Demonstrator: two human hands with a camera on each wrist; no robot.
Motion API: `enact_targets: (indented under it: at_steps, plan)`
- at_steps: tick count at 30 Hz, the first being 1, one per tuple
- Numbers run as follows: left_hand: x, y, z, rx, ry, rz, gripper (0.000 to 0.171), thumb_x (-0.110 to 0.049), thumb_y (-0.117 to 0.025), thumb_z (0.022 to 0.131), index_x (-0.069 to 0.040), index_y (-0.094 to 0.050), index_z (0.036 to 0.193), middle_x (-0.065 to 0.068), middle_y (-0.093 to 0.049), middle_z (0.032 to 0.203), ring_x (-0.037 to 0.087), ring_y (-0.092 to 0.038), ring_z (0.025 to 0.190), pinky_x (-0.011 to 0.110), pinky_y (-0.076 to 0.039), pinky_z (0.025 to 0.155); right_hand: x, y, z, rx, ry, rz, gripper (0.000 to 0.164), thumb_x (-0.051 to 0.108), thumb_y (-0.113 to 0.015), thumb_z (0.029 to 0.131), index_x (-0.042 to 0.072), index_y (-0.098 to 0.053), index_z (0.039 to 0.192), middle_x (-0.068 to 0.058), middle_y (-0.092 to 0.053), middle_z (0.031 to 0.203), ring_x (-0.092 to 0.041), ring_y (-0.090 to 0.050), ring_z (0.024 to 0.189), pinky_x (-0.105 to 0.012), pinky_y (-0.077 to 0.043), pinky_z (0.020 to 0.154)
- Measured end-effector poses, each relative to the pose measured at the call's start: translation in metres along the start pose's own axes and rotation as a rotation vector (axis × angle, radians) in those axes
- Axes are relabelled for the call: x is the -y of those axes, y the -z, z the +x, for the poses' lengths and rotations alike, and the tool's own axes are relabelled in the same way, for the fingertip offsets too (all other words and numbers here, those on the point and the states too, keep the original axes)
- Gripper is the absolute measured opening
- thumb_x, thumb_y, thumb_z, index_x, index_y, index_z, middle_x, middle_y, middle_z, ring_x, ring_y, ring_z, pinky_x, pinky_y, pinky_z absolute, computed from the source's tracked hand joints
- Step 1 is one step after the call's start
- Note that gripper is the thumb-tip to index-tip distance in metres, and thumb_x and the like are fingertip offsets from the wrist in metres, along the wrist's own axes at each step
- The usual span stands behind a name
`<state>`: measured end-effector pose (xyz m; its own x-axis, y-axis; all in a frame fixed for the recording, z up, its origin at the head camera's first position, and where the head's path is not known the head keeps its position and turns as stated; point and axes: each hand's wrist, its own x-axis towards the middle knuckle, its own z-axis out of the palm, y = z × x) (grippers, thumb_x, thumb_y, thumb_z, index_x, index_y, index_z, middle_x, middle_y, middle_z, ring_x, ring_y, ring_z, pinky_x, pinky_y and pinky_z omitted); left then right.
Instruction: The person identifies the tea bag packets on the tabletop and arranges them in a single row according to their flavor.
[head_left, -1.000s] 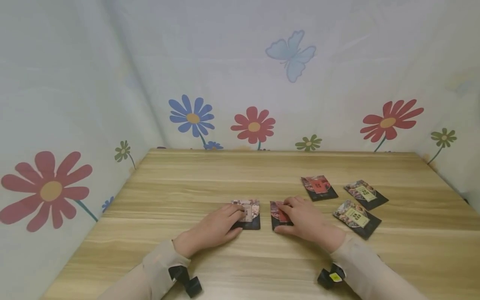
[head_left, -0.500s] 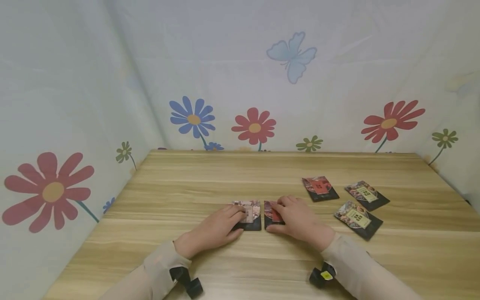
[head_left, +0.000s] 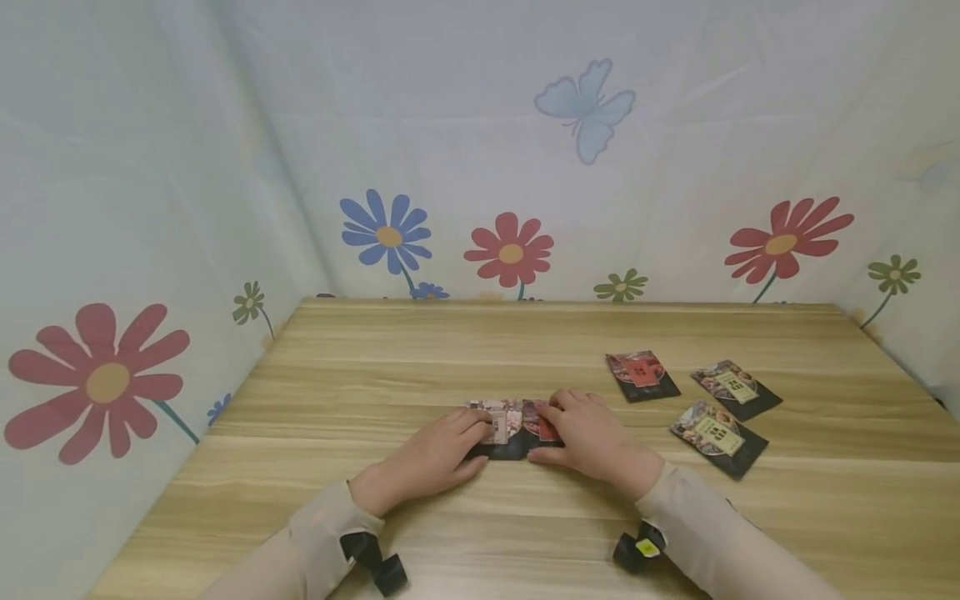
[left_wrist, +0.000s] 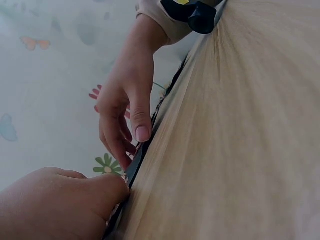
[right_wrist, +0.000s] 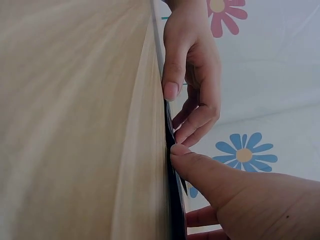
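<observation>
Two flat dark packets with food pictures lie side by side on the wooden table. The left packet (head_left: 504, 429) bears a pale label and the right packet (head_left: 533, 425) a red one; their inner edges meet in the head view. My left hand (head_left: 435, 454) holds the left packet, thumb by its near edge and fingers over its top. On the other side my right hand (head_left: 596, 437) holds the red-labelled packet, its thumb (right_wrist: 182, 152) at the near edge. The palms and fingers hide the outer parts of both packets.
To the right lie a red-labelled packet (head_left: 642, 375) and two packets with yellow-green labels, the farther packet (head_left: 737, 389) and the nearer packet (head_left: 720, 439). Flower-printed white cloth (head_left: 450, 125) encloses the table (head_left: 360, 350) at the back and sides.
My right hand has slid its packet leftward until the gap to the left packet closed. My left hand has stayed in place with its packet.
</observation>
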<state>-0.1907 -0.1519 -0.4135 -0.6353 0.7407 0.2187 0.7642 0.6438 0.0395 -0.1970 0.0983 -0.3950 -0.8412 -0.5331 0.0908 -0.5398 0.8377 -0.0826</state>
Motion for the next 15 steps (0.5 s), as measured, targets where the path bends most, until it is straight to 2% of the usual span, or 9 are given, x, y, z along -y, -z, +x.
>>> enact_targets:
  at_steps: [8,15]
  plan:
    - [0.0006,-0.0021,0.0006,-0.002,-0.007,0.001,0.035,-0.03,-0.057,0.095,-0.009,-0.059,0.123,0.007,-0.057,0.129,0.022,-0.053,0.122,0.036,-0.044,0.108,0.0004,0.0009,0.0001,0.003,-0.004,0.013,0.073,0.059,-0.065,0.081,0.005,-0.059,0.13,-0.012,-0.059,0.118,-0.031,-0.055,0.112,-0.052,-0.045,0.1]
    - [0.0011,-0.0029,-0.0004,-0.02,-0.013,0.003,0.034,-0.029,-0.058,0.094,-0.009,-0.059,0.122,0.006,-0.058,0.128,0.022,-0.054,0.121,0.035,-0.045,0.107,-0.0083,0.0082,-0.0015,-0.08,0.002,0.016,0.065,0.056,-0.067,0.081,0.008,-0.063,0.125,-0.013,-0.062,0.118,-0.031,-0.059,0.108,-0.047,-0.05,0.095]
